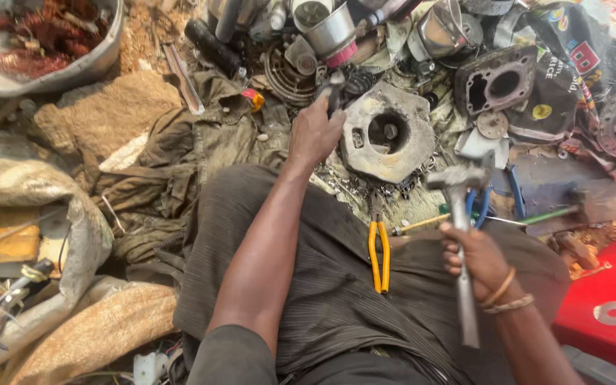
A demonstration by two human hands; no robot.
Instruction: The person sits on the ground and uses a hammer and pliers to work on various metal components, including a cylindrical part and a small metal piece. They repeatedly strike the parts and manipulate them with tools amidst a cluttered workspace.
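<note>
My left hand (315,132) is closed around a dark metal tool (335,87) held upright against the left edge of a grey cast metal housing (386,135) with a round hole in its middle. My right hand (480,260) grips the steel handle of a hammer (458,214), whose head is raised to the right of the housing. Pliers with yellow handles (378,249) lie on my lap between my arms.
A metal bowl of reddish copper wire (44,43) sits at top left. An engine cylinder block (497,82), cans and scrap parts crowd the top. Dirty cloth and sacks (180,142) lie left. A red casing (607,299) is at right; screwdrivers (536,214) lie nearby.
</note>
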